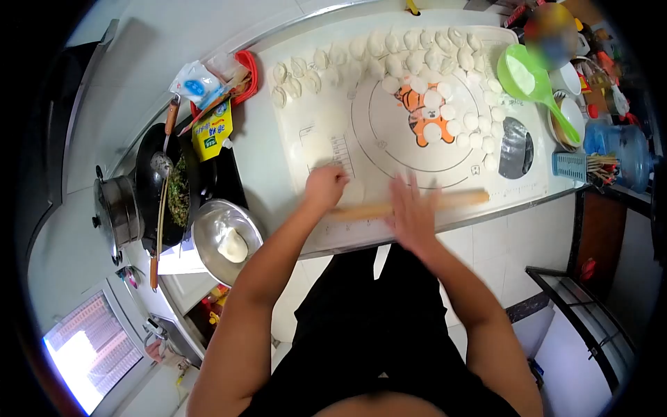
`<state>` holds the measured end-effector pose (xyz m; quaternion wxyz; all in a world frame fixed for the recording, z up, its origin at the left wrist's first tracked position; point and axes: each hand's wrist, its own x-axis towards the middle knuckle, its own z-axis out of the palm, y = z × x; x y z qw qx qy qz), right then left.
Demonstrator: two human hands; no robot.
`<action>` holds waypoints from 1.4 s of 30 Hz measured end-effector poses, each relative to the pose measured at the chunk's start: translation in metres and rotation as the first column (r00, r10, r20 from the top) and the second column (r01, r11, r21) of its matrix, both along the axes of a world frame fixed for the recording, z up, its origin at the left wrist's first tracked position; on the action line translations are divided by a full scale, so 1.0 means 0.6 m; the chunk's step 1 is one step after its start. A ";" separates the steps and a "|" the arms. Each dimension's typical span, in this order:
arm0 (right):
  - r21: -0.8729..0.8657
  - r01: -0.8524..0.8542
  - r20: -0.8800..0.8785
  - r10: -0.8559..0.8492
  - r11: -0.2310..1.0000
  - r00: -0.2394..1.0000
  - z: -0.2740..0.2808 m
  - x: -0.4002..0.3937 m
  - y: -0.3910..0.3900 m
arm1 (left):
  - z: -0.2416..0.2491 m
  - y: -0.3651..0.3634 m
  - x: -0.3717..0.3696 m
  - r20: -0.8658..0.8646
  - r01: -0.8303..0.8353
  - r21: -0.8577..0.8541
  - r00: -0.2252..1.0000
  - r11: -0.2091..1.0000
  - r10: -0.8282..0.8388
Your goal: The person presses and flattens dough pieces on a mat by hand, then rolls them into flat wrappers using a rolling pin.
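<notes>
1. We look down on a tiger-printed kneading mat [382,125] spread over a white table [258,149]. The wooden rolling pin [462,199] lies across the mat's near side, slanting slightly.
2. Our right hand [413,212], blurred, rests over the pin with fingers spread and nothing clasped. Our left hand [326,186] is curled near the pin's left end; whether it pinches anything, we cannot tell. A pale dough disc [354,189] seems to lie just beside it, though it is faint.
3. Pressed by one flat hand alone, the pin could skew, and uneven pressure would leave the dough lopsided. Our left hand is close enough to be nipped.
4. Rolled too far towards us, the pin could drop over the table's near edge.
5. Small dough rounds [471,121] crowd the mat's right half, and folded dumplings [358,48] line its far side; a wide sweep might squash the nearest rounds.
6. To our left, a steel bowl [208,222] holding a dough lump [233,247] sits just beside our arm, where an elbow could knock it. Beyond stands a wok [147,149] of chopped greens [178,191].
7. To our right, a green ladle [564,121], a blue chopstick basket [570,167] and a water jug [632,156] hem in that side.
</notes>
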<state>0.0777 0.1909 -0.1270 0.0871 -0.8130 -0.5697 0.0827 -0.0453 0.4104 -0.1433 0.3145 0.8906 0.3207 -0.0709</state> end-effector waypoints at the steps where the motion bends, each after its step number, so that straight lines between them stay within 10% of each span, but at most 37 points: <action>1: -0.051 -0.025 -0.081 0.021 0.998 0.996 0.011 -0.022 -0.040 | 0.000 0.002 -0.015 -0.023 -0.166 -0.091 0.986 0.982 0.165; 5: -0.052 0.015 -0.025 -0.017 0.999 1.000 -0.013 0.020 0.043 | -0.003 -0.009 -0.027 0.036 -0.285 -0.353 0.947 0.891 0.318; 9: 0.017 0.062 0.007 -0.062 0.998 0.998 -0.015 0.034 0.069 | 0.008 -0.009 0.007 0.048 -0.035 0.035 0.998 0.999 0.033; 12: -0.006 0.010 -0.121 -0.010 1.000 0.993 0.026 -0.027 -0.035 | 0.007 -0.008 -0.014 -0.023 -0.260 -0.090 0.966 0.961 0.259; 20: 0.177 0.095 0.048 -0.105 0.980 0.993 -0.009 0.031 0.058 | 0.007 -0.010 0.008 -0.001 -0.144 -0.088 0.989 0.986 0.145; 23: -0.027 0.028 -0.034 -0.029 0.999 0.999 0.008 -0.011 -0.016 | -0.009 0.002 -0.025 -0.013 -0.206 -0.011 0.978 0.978 0.206; 27: 0.111 0.075 -0.004 -0.075 0.991 0.997 -0.017 0.037 0.068 | 0.011 -0.008 -0.011 -0.019 -0.266 -0.225 0.963 0.937 0.269; 33: 0.009 0.036 -0.069 -0.035 0.999 0.997 0.007 -0.014 -0.024 | 0.003 -0.011 -0.020 -0.058 -0.099 -0.028 0.994 0.995 0.098; 39: 0.108 0.017 -0.153 -0.001 0.994 0.988 -0.024 -0.020 -0.089 | 0.008 -0.003 0.016 0.002 0.088 -0.174 0.996 0.981 -0.089; 42: 0.212 0.020 -0.137 0.010 0.977 0.990 -0.031 0.012 -0.074 | 0.002 0.040 0.094 0.015 0.121 0.056 0.992 0.991 -0.122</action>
